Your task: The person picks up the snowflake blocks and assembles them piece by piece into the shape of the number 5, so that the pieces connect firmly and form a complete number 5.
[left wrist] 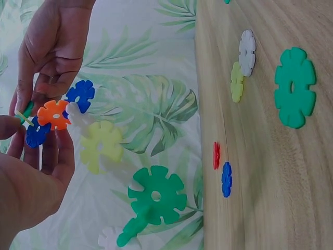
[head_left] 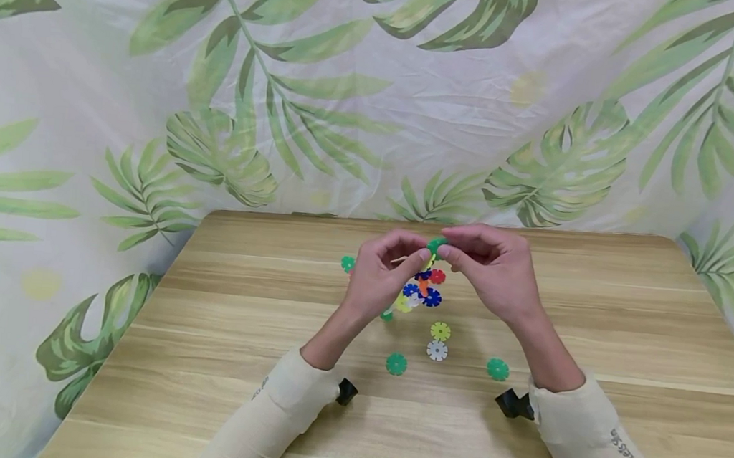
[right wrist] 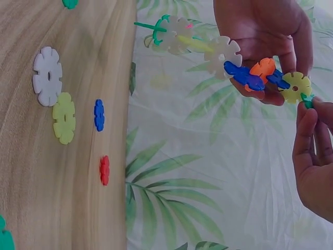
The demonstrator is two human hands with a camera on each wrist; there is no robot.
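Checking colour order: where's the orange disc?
Left side of the left wrist view: the orange disc sits between an upper blue disc and a lower blue disc, just above the left hand.

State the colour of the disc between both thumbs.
The disc is green, clearest in the head view.

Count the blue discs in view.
3 visible: one loose blue disc on the table; two raised, an upper blue disc and a lower blue disc in the left wrist view, either side of the orange disc. Others may be hidden.
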